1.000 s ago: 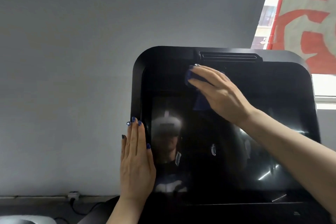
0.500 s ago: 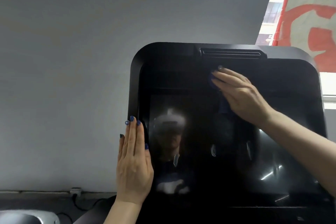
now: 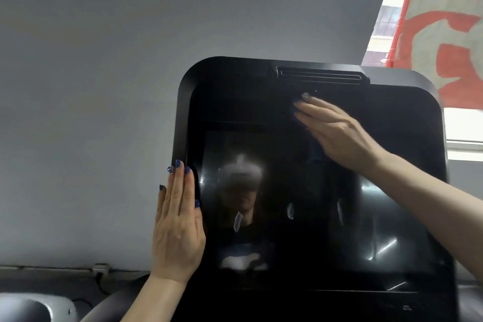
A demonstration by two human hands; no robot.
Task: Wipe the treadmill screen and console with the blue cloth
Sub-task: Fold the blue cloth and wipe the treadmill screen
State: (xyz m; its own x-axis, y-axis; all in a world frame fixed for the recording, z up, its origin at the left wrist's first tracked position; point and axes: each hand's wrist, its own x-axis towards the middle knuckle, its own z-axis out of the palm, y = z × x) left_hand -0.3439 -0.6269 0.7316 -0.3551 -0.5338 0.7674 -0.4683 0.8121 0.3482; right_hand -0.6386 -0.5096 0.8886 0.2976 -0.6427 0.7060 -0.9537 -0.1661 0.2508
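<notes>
A large black treadmill console (image 3: 407,102) filled the middle and right of the head view, tilted slightly, with rounded upper corners and a ribbed vent slot (image 3: 318,76) along its top edge. Set into it was a dark, glossy screen (image 3: 300,217) that showed dim reflections and a few streaks of light.

The right hand (image 3: 337,131) lay flat on the console's upper band, just below the vent slot and above the screen's top edge. Its fingers (image 3: 311,108) were straight and pressed together, pointing up and to the left, and they pressed the blue cloth (image 3: 315,149) against the black surface. Only small parts of the cloth showed (a dark blue edge beneath the fingertips and a fold under the palm), so its full shape could not be made out. The right forearm ran down toward the right edge of the view.

The left hand (image 3: 179,222) rested flat against the console's left edge, beside the screen, fingers straight, close together and pointing up, nails painted dark blue. The thumb lay along the edge of the screen.

Behind the console stood a plain grey wall (image 3: 104,86). At upper right, a red and pale patterned cloth (image 3: 444,21) hung beside a window (image 3: 384,15). A grey rounded object (image 3: 34,307) sat in the lower left corner.
</notes>
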